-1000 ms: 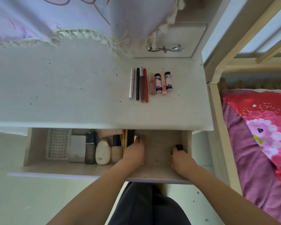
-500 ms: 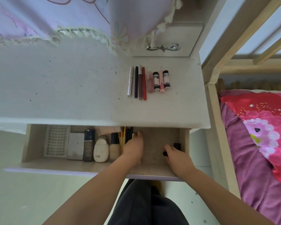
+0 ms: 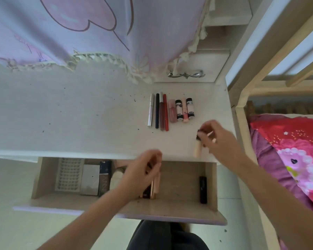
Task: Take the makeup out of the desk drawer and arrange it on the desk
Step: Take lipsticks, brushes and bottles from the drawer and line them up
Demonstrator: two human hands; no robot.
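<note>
Setting: pale wood-grain worktop [image 3: 79,109] with its drawer [image 3: 179,206] pulled open beneath the front edge; a lilac cloth [image 3: 79,29] hangs over the back and a bed with a pink cover [image 3: 287,150] stands to the right.
Right fingers: those of the right hand [image 3: 219,139] are curled and pinch the dark-capped end of a cream tube [image 3: 197,148], held low over the worktop near its right front corner.
Left fingers: those of the left hand [image 3: 143,174] are curled round a bundle of slim sticks [image 3: 154,186] above the middle of the drawer, apparently so several come out at once.
Laid-out row: eight pieces of makeup [image 3: 170,110] lie side by side near the back right, four long pens on the left and four short tubes on the right; the tube looks bound for the free right end.
Left in the drawer: a white tray [image 3: 69,174], a grey compact [image 3: 89,179] and a dark box [image 3: 105,170] at the left, a black tube [image 3: 203,188] against the right wall.
Hard to tell: both hands are blurred; the count and kind of sticks cannot be made out, and the left hand hides what lies beside the dark box.
Progress: judged partway, with much still to lift out.
</note>
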